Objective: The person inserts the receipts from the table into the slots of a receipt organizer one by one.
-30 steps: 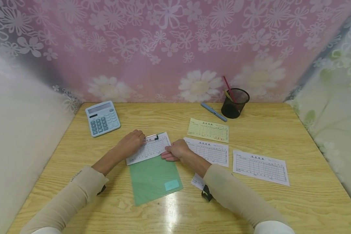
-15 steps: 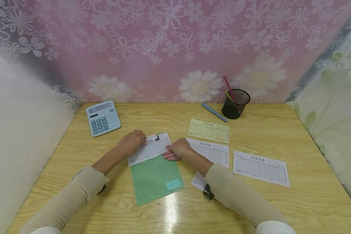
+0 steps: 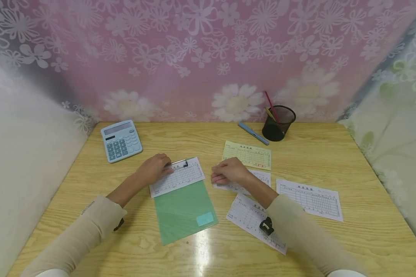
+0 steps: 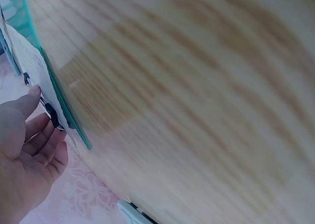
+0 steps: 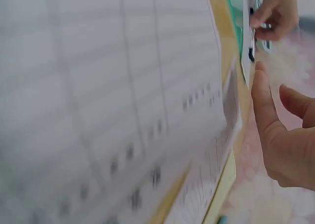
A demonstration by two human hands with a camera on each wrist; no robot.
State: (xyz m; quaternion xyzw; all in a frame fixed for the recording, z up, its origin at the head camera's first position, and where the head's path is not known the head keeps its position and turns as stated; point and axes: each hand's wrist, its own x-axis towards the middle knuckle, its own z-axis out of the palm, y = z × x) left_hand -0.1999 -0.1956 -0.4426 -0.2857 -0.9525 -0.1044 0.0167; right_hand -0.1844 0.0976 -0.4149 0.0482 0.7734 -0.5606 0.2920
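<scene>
My left hand [image 3: 155, 169] grips the metal clip [image 3: 177, 164] at the top of a translucent green clipboard [image 3: 182, 211]. In the left wrist view the thumb presses on the clip while the fingers curl behind it. A white printed form [image 3: 180, 179] lies slantwise across the board's upper part, its top edge at the clip. My right hand [image 3: 230, 171] hovers apart from the clipboard, over a second white form [image 3: 260, 177]. Its index finger is extended and the thumb stands away from it in the right wrist view [image 5: 288, 130], with nothing between them.
Another white form [image 3: 242, 213] lies partly under the right sleeve, and one more form [image 3: 308, 198] lies farther right. A yellow form [image 3: 246, 152], a blue pen [image 3: 253, 133] and a black mesh pen cup [image 3: 275, 129] stand behind. A blue calculator [image 3: 121, 140] sits at back left.
My right hand has left the right edge of the clipped form and moved right. More of the form near its sleeve shows. The left hand stays at the clip.
</scene>
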